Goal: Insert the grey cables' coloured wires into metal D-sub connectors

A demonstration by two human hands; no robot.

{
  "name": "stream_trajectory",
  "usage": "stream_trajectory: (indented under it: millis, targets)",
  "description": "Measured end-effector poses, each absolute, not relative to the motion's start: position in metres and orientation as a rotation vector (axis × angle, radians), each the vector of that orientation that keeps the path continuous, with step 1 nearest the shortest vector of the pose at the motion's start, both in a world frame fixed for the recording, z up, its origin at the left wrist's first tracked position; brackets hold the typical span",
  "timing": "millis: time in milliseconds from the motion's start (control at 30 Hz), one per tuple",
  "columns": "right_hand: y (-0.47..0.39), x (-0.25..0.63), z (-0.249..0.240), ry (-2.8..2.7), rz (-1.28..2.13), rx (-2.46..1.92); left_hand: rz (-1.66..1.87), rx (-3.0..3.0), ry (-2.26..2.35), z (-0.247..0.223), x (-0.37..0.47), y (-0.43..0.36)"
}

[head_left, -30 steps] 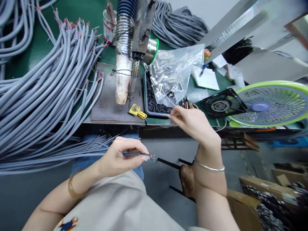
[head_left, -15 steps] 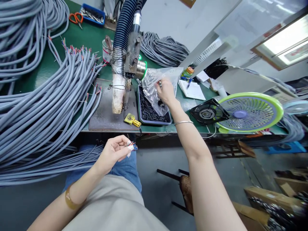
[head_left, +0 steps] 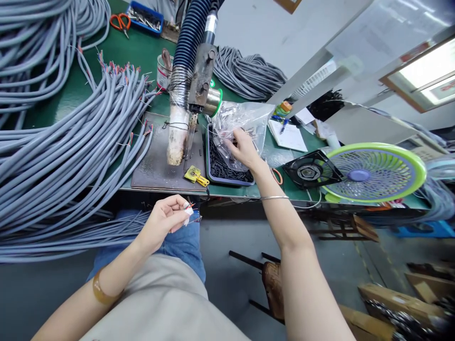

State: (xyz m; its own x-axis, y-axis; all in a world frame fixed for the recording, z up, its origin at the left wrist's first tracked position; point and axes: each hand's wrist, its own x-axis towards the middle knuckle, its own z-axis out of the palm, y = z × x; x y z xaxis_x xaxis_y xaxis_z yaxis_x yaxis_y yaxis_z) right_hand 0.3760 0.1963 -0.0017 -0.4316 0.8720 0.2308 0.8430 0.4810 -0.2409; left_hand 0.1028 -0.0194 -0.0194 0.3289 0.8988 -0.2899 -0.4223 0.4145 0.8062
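My left hand (head_left: 162, 222) hovers over my lap below the bench edge, pinching the stripped end of a grey cable (head_left: 189, 208) whose coloured wires stick out past my fingertips. My right hand (head_left: 243, 148) reaches over the black parts tray (head_left: 213, 176) and touches the clear plastic bag (head_left: 237, 118) of small metal parts lying on it. Whether its fingers hold a part is hidden. Left of the tray, a soldering iron (head_left: 191, 135) hangs under a dark fume hose (head_left: 190, 35) above a grey metal plate (head_left: 152, 163).
A thick bundle of grey cables (head_left: 53, 142) covers the left of the green bench. A solder spool (head_left: 214, 101), a small black fan (head_left: 309, 170) and a green desk fan (head_left: 369, 173) stand nearby. A stool (head_left: 273, 279) and cardboard boxes (head_left: 391, 296) sit on the floor.
My right hand moved from the bench's front edge up onto the plastic bag and now sits lower on it. My left hand turned the cable end upward. The view tilted up.
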Motion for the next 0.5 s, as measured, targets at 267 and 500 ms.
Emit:
stream_trajectory:
  millis: [267, 500]
  targets:
    - [0.156, 0.386, 0.010, -2.271, 0.177, -1.437, 0.976, 0.694, 0.870, -0.023, 0.102, -0.019]
    - [0.101, 0.379, 0.035, -1.712, -0.132, -1.424, 1.037, 0.946, 0.871, -0.002, 0.106, -0.018]
